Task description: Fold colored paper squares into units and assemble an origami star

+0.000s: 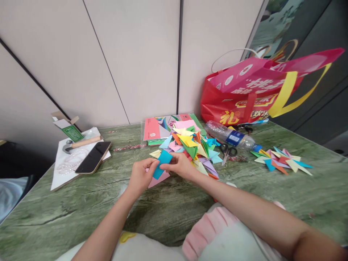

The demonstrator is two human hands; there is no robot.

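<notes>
Head camera view: the left hand (143, 175) has its thumb and fingertips pinched together on the near-left edge of a small blue paper piece (163, 164), and the right hand (179, 165) is clamped on its right edge, thumb in front. So the blue paper piece sits between the two hands, raised above the marbled green tabletop (89, 203); how many layers it has, I cannot tell. If the hands pull unevenly or one pinch slackens, the sheet could skew and take a crooked crease, or tear where the thumbs press.

A pink paper sheet (158, 180) lies just below the hands and could be snagged or crumpled if they drop. Right behind the right hand rises a loose heap of folded paper pieces (191, 143); a backward or sideways brush of the knuckles or wrist would likely topple some of them. Farther to the right hand's right lie black-handled scissors (231, 150), their blades towards the person, so a careless reach there risks a nick. Beyond them a clear plastic bottle (221, 130) rests on its side; being round, it may roll if bumped, pushing the scissors or the smaller cluster of folded pieces (282, 161) farther right.
</notes>
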